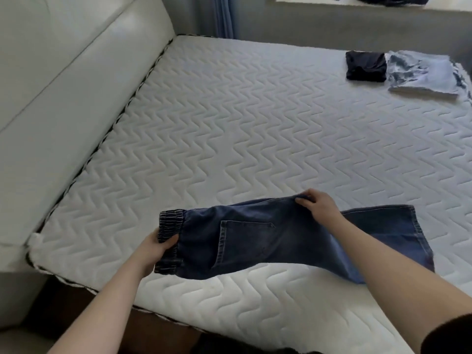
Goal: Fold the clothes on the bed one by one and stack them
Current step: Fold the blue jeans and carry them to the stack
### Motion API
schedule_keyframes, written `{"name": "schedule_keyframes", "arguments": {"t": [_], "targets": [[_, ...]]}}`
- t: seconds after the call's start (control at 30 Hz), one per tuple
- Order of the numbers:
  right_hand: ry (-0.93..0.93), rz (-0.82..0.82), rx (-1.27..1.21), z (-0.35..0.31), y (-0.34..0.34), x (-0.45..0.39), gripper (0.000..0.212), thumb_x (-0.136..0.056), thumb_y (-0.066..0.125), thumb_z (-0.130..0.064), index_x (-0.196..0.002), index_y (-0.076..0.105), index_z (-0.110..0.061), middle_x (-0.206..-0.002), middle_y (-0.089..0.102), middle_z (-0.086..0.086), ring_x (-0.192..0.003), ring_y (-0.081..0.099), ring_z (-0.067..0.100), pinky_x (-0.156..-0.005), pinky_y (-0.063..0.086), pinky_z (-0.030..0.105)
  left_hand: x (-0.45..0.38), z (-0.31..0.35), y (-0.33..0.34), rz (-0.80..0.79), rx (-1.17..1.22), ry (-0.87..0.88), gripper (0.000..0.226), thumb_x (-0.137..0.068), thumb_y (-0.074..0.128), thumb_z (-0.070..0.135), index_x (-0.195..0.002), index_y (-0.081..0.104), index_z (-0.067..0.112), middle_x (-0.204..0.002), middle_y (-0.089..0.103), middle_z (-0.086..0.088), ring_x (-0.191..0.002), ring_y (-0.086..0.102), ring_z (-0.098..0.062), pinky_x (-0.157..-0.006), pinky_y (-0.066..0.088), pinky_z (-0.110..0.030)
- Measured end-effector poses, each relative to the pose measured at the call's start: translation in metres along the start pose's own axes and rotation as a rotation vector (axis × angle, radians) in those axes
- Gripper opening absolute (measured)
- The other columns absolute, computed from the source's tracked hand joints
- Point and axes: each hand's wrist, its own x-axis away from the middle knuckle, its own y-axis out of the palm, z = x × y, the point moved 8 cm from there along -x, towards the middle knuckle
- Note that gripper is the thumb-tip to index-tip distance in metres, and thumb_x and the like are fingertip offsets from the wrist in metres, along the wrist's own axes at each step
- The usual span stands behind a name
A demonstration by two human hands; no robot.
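Note:
Dark blue jeans [258,241] with an elastic waistband lie folded lengthwise near the front edge of the white quilted mattress [229,129], back pocket up, legs running to the right. My left hand [155,251] grips the gathered waistband at the left end. My right hand [316,204] pinches the far edge of the jeans at the crotch area, and my forearm crosses over the legs. A folded dark garment [365,65] and a folded light blue denim garment [424,74] lie side by side at the far right corner of the mattress.
A padded white headboard [63,85] runs along the left side of the mattress. Blue curtains [223,16] hang at the back, and a window ledge [319,5] with dark items runs along the top right.

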Motion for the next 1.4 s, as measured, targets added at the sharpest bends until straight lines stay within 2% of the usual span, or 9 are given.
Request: {"name": "schedule_keyframes", "arguments": {"t": [0.3, 0.43, 0.6, 0.77, 0.97, 1.13, 1.2, 1.3, 1.4], "targets": [[-0.014, -0.069, 0.127, -0.042, 0.137, -0.050, 0.009, -0.088, 0.069, -0.026, -0.083, 0.062, -0.030, -0.080, 0.064, -0.013, -0.083, 0.058, 0.014, -0.072, 0.036, 0.024, -0.061, -0.085, -0.104, -0.006, 0.006, -0.158, 0.031, -0.085, 0.074, 0.013, -0.114, 0.063, 0.009, -0.103, 0.075, -0.010, -0.093, 0.073, -0.024, -0.073, 0.057, -0.034], [-0.009, -0.139, 0.181, -0.060, 0.208, -0.083, 0.005, -0.091, 0.066, -0.029, -0.091, 0.061, -0.028, -0.091, 0.066, -0.005, -0.088, 0.057, 0.017, -0.078, 0.040, 0.030, -0.092, -0.109, -0.153, 0.053, -0.010, -0.149, 0.028, -0.083, 0.076, 0.022, -0.109, 0.065, 0.020, -0.099, 0.076, 0.000, -0.090, 0.073, -0.017, -0.070, 0.055, -0.027], [0.008, -0.105, 0.242, -0.068, 0.272, -0.133, 0.006, -0.093, 0.063, -0.025, -0.096, 0.065, -0.020, -0.094, 0.066, 0.001, -0.089, 0.056, 0.021, -0.077, 0.038, 0.030, -0.146, -0.130, -0.187, 0.095, -0.090, -0.122, 0.032, -0.087, 0.075, 0.025, -0.115, 0.060, 0.020, -0.105, 0.072, 0.000, -0.099, 0.068, -0.019, -0.088, 0.053, -0.039], [-0.017, -0.085, 0.313, -0.066, 0.310, -0.191, 0.008, -0.094, 0.061, -0.023, -0.100, 0.065, -0.020, -0.101, 0.068, 0.005, -0.096, 0.059, 0.027, -0.080, 0.038, 0.031, -0.212, -0.133, -0.207, 0.169, -0.238, -0.047, 0.037, -0.085, 0.075, 0.024, -0.118, 0.058, 0.023, -0.105, 0.069, 0.004, -0.100, 0.064, -0.019, -0.083, 0.044, -0.031], [0.000, -0.076, 0.374, -0.053, 0.359, -0.266, 0.014, -0.094, 0.060, -0.027, -0.105, 0.067, -0.021, -0.105, 0.070, 0.008, -0.100, 0.061, 0.031, -0.082, 0.043, 0.034, -0.287, -0.132, -0.225, 0.368, -0.386, -0.011, 0.043, -0.084, 0.074, 0.020, -0.122, 0.054, 0.015, -0.113, 0.068, -0.009, -0.105, 0.062, -0.033, -0.079, 0.039, -0.030], [0.067, -0.103, 0.400, -0.031, 0.394, -0.298, 0.026, -0.092, 0.056, -0.007, -0.115, 0.064, -0.017, -0.116, 0.067, 0.012, -0.108, 0.059, 0.030, -0.095, 0.044, 0.035, -0.296, -0.136, -0.214, 0.583, -0.680, -0.045, 0.081, -0.081, 0.077, 0.036, -0.146, 0.035, 0.012, -0.135, 0.052, -0.016, -0.122, 0.050, -0.037, -0.097, 0.042, -0.048], [0.007, -0.059, 0.511, -0.039, 0.403, -0.296, 0.036, -0.092, 0.049, -0.003, -0.124, 0.059, -0.015, -0.126, 0.060, 0.015, -0.116, 0.053, 0.034, -0.100, 0.042, 0.041, -0.287, -0.132, -0.215, 0.700, -0.828, -0.067, 0.073, -0.080, 0.075, 0.046, -0.137, 0.047, 0.010, -0.126, 0.056, -0.018, -0.116, 0.051, -0.039, -0.090, 0.042, -0.049], [-0.205, 0.035, 0.545, -0.084, 0.426, -0.267, 0.042, -0.097, 0.046, -0.014, -0.140, 0.046, -0.017, -0.145, 0.044, 0.011, -0.131, 0.039, 0.033, -0.108, 0.029, 0.045, -0.277, -0.132, -0.215, 0.744, -0.876, -0.019, 0.053, -0.087, 0.067, 0.046, -0.119, 0.058, 0.005, -0.109, 0.062, -0.020, -0.103, 0.055, -0.041, -0.082, 0.042, -0.049], [-0.517, -0.151, 0.496, -0.136, 0.488, -0.217, 0.053, -0.100, 0.045, -0.032, -0.150, 0.033, -0.018, -0.156, 0.032, 0.002, -0.144, 0.027, 0.023, -0.117, 0.017, 0.042, -0.275, -0.142, -0.215, 0.664, -0.794, 0.014, 0.043, -0.091, 0.066, 0.032, -0.120, 0.056, 0.002, -0.109, 0.061, -0.021, -0.103, 0.054, -0.042, -0.085, 0.042, -0.049]]}}
